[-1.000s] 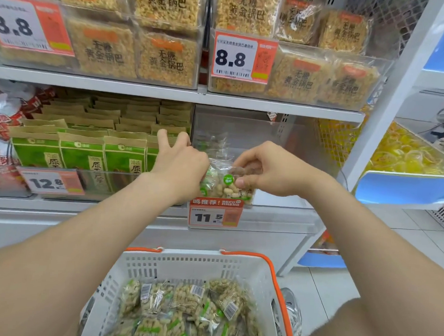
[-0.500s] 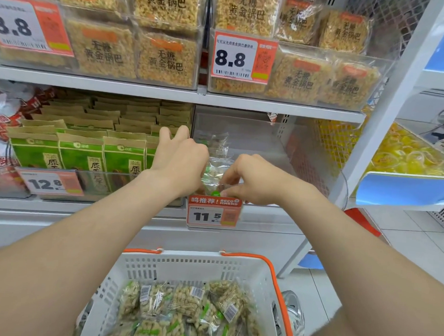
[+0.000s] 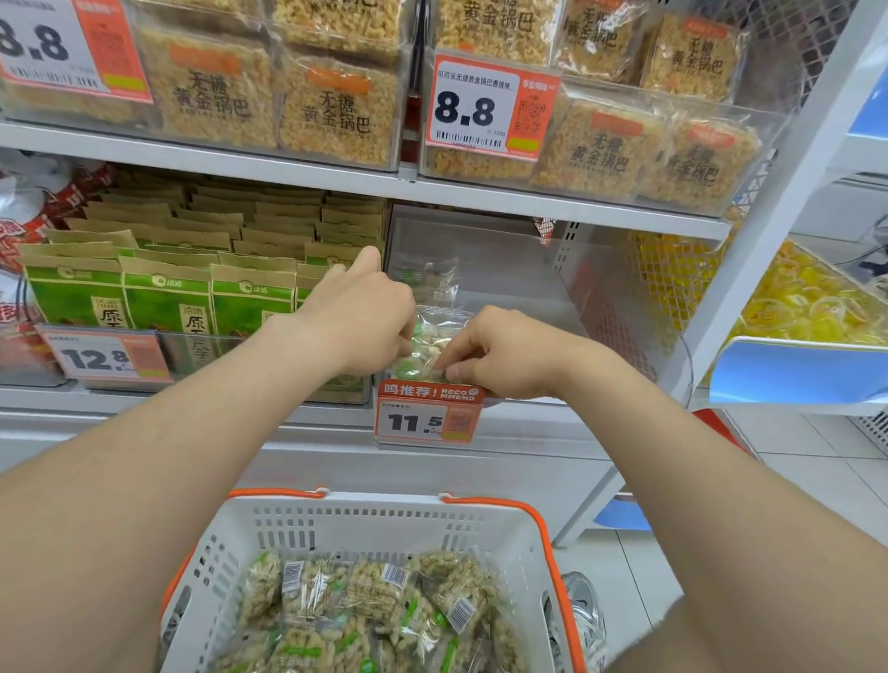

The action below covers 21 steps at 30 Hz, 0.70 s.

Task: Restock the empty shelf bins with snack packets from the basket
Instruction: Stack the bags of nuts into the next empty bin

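Note:
A clear snack packet [image 3: 427, 344] of pale nuts with green print stands at the front left corner of a nearly empty clear shelf bin [image 3: 528, 268]. My left hand [image 3: 361, 317] pinches its left side and my right hand [image 3: 498, 350] pinches its right side, just above the 11.5 price tag [image 3: 427, 416]. The packet's lower part sits behind the bin's front wall. Below, a white basket with orange handles [image 3: 370, 528] holds several more such packets [image 3: 376, 615].
Green-and-brown bags [image 3: 177, 291] fill the bin to the left. The shelf above carries boxed golden rice crackers [image 3: 315, 98] with 8.8 tags. A white upright [image 3: 778, 199] stands at the right, with a bin of yellow packets [image 3: 793, 298] beyond it.
Both hands have carried the packet forward and down into the bin's front left corner. The view has shifted slightly closer to the shelf.

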Each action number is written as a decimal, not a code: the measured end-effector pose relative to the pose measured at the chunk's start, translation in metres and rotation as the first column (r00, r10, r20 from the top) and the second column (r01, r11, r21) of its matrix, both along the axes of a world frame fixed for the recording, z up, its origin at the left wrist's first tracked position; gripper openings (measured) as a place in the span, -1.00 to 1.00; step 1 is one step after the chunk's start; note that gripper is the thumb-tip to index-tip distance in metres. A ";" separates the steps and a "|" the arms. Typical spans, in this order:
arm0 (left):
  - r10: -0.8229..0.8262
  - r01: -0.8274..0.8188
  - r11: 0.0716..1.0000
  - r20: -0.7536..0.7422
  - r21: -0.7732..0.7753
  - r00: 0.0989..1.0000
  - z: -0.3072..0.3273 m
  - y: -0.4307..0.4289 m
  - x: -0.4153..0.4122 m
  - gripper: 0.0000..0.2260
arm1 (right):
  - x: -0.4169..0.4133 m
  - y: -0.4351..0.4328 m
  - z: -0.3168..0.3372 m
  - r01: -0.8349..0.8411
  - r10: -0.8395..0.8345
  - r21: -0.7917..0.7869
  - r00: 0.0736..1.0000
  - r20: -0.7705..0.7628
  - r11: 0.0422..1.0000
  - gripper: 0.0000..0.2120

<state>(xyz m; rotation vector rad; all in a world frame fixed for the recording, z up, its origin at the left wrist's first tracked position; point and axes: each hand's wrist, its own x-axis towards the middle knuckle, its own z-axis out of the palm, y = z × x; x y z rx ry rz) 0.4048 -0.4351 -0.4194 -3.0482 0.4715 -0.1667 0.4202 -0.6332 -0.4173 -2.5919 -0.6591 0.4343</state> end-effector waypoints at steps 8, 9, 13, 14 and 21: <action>-0.016 0.012 0.999 0.067 0.053 0.998 -0.004 -0.001 -0.003 -0.78 | -0.007 0.002 -0.005 0.123 -0.097 0.085 0.960 -0.261 0.989 -0.70; -0.021 0.016 0.998 0.067 0.062 0.998 -0.004 0.000 -0.003 -0.78 | -0.007 0.003 -0.004 0.135 -0.113 0.067 0.958 -0.264 0.989 -0.69; -0.023 0.018 0.997 0.061 0.080 0.998 -0.006 0.001 -0.003 -0.75 | -0.008 0.009 -0.003 0.078 -0.085 -0.045 0.982 -0.171 0.996 -0.66; -0.015 0.011 0.997 0.056 0.079 0.998 -0.007 0.001 -0.004 -0.72 | -0.009 0.009 -0.004 0.063 -0.072 -0.061 0.984 -0.165 0.996 -0.66; -0.014 0.019 0.998 0.074 -0.068 0.997 -0.007 0.001 -0.014 -0.70 | -0.014 -0.002 -0.005 0.359 -0.325 0.203 0.928 -0.183 0.911 -0.68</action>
